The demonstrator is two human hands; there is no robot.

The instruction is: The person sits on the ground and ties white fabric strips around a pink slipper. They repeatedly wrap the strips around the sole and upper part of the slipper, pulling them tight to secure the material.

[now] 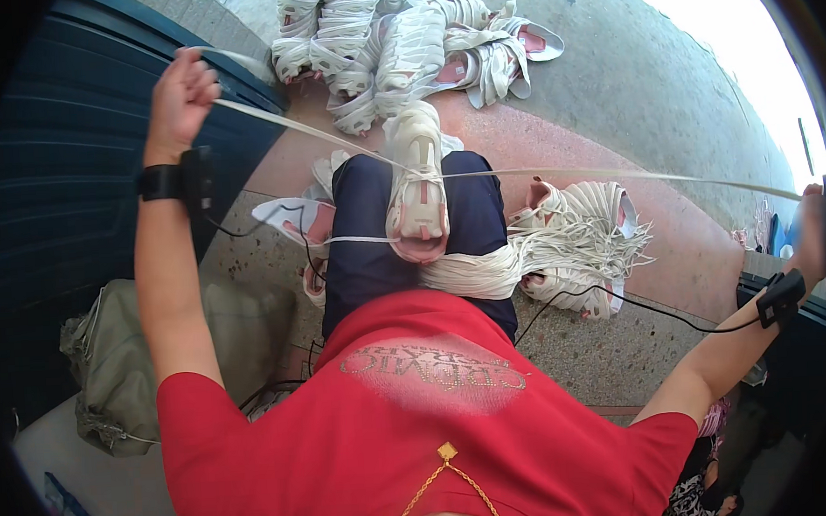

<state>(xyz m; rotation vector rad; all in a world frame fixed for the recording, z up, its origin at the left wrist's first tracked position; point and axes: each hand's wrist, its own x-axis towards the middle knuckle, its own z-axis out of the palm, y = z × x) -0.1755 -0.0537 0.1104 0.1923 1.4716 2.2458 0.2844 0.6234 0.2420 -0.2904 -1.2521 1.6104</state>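
A white sneaker with pink trim rests on my lap between my thighs, toe pointing away from me. A flat white shoelace runs taut from its upper eyelets to both sides. At the far left my left hand is raised and closed round one length, with a loose tail trailing past the fist. Stretched far out to the right, my right hand grips the other length; its fingers are blurred near the picture's rim. Over my right thigh lies a thick bundle of white laces.
Many white sneakers are heaped on the floor ahead. More shoes lie by my right knee, and a pale insole by my left. A dark blue ribbed panel and a green sack stand at left. Black cables hang from wrist straps.
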